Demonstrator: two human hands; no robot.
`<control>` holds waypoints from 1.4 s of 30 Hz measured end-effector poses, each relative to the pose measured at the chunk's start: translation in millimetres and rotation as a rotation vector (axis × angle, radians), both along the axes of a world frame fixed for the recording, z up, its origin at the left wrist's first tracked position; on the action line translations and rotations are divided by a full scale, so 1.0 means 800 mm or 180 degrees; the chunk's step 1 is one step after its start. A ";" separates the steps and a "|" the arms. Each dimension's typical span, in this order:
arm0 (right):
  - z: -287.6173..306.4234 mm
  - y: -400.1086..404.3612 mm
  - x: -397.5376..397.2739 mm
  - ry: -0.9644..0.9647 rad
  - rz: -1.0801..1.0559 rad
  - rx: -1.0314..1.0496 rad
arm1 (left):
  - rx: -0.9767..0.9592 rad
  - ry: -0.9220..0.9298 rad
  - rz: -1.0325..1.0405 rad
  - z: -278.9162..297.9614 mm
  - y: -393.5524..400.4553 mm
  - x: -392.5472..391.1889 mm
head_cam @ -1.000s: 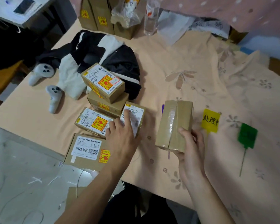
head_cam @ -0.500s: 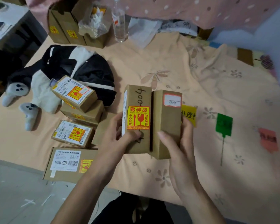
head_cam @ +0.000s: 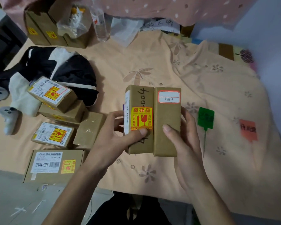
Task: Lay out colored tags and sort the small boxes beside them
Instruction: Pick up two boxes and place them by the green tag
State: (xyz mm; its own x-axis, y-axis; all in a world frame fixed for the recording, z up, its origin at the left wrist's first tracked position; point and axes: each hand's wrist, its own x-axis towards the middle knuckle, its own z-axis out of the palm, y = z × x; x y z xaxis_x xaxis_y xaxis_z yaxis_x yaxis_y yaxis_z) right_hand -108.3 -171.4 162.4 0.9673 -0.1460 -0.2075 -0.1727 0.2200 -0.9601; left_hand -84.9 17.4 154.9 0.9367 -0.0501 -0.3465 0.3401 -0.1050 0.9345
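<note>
I hold two small brown boxes side by side above the peach cloth. My left hand (head_cam: pixel 113 137) grips the box with the yellow fragile sticker (head_cam: pixel 140 119). My right hand (head_cam: pixel 183 140) grips the box with the red-framed white label (head_cam: pixel 167 120). To their right on the cloth lie a green tag (head_cam: pixel 205 118) with a thin tail and a red tag (head_cam: pixel 248 129). The yellow tag is hidden behind the held boxes. Several more small boxes sit at the left: a tilted one (head_cam: pixel 51 93) stacked on another, a labelled one (head_cam: pixel 53 134), a plain one (head_cam: pixel 89 129) and a flat wide one (head_cam: pixel 54 164).
A black and white garment (head_cam: pixel 63 69) and two grey controllers (head_cam: pixel 8 117) lie at the left. Cardboard cartons (head_cam: pixel 44 28), a plastic bag and a clear bottle (head_cam: pixel 100 23) stand at the back. The table's front edge runs just under the flat box. The peach cloth (head_cam: pixel 161 62) covers the table.
My left hand picked up a box from the pile and raised it beside the one in my right hand. Since half a second ago both boxes shifted slightly right, covering the yellow tag.
</note>
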 end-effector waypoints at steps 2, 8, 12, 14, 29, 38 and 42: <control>0.002 -0.014 -0.001 0.0111 -0.0190 0.0294 | 0.0488 -0.0616 -0.0270 0.002 -0.003 0.005; 0.019 -0.069 -0.007 0.0474 -0.0141 0.1177 | 0.1930 -0.2878 -0.0857 0.000 -0.046 0.013; 0.021 -0.098 -0.019 0.0523 0.0025 0.1302 | 0.2465 -0.3321 -0.0662 0.008 -0.071 0.007; 0.022 -0.108 -0.024 0.0513 0.0036 0.1302 | 0.2348 -0.3269 -0.0758 0.008 -0.077 0.004; -0.008 -0.128 -0.055 -0.0051 -0.0467 0.0206 | -0.1458 -0.0551 0.0172 -0.019 -0.137 -0.052; -0.091 -0.152 -0.093 0.0773 -0.0504 -0.0089 | -0.0916 0.0311 -0.0191 -0.108 -0.174 -0.089; -0.133 -0.173 -0.119 0.1084 -0.0648 -0.0193 | -0.0602 0.0635 -0.0405 -0.145 -0.197 -0.107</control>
State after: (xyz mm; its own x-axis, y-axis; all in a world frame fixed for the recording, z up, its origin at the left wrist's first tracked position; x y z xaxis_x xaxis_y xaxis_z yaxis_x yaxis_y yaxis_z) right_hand -203.1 -309.6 56.3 0.7946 -0.3496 -0.4963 -0.4420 0.2272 -0.8678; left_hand -170.1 -140.4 39.0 0.8331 -0.2439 -0.4965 0.5144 0.0111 0.8575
